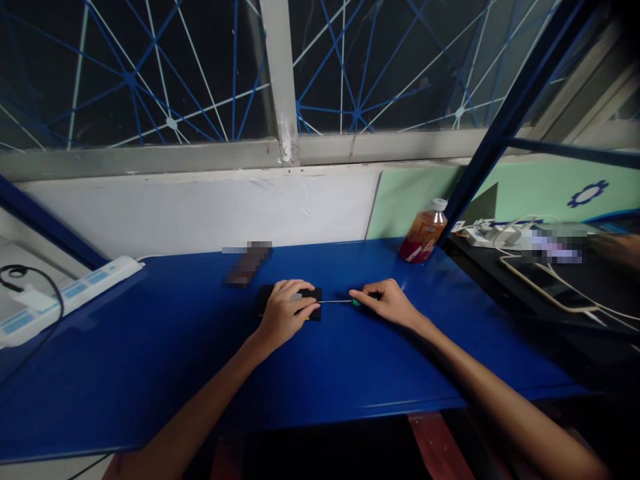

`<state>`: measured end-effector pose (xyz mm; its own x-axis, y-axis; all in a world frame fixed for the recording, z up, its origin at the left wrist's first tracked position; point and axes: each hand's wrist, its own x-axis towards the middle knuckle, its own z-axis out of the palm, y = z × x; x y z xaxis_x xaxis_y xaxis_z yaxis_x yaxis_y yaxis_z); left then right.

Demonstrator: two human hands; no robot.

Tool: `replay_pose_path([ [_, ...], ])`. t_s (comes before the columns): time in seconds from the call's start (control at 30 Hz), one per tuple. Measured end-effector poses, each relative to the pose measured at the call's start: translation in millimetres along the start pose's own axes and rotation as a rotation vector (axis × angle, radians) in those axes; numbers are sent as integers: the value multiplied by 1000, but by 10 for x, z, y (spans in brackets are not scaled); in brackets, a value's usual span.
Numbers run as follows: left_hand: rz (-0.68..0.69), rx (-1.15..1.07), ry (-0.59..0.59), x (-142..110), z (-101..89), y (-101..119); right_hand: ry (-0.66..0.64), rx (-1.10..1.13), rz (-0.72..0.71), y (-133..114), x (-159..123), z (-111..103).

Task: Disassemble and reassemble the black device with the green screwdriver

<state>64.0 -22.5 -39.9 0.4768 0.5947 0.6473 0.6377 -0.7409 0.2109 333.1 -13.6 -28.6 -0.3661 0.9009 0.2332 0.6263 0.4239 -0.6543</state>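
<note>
Black box (315,315) lies flat on a blue table (150,367), seemingly steadied by the left hand (285,308) curved over it, thumb and forefinger close at the thin rod (336,301), whose green end (355,302) the right hand (393,303) pinches at three o'clock, apparently for alignment.

Dim, uneven light leaves the blue bench (380,373) softly shaded, a faint sheen along its front edge, beneath dark window panes (150,73); wide-angle distortion stretches the margins, and pixelated patches obscure detail.
</note>
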Motion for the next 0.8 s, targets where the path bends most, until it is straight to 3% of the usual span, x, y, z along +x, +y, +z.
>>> replay_pose_path([
  [0.33,-40,86,-300,-40,-63,-70,32,-16,50,11,-10,-115],
  [0.8,-29,114,-261,-56,-9,-137,-131,-45,-3,26,-14,-182],
])
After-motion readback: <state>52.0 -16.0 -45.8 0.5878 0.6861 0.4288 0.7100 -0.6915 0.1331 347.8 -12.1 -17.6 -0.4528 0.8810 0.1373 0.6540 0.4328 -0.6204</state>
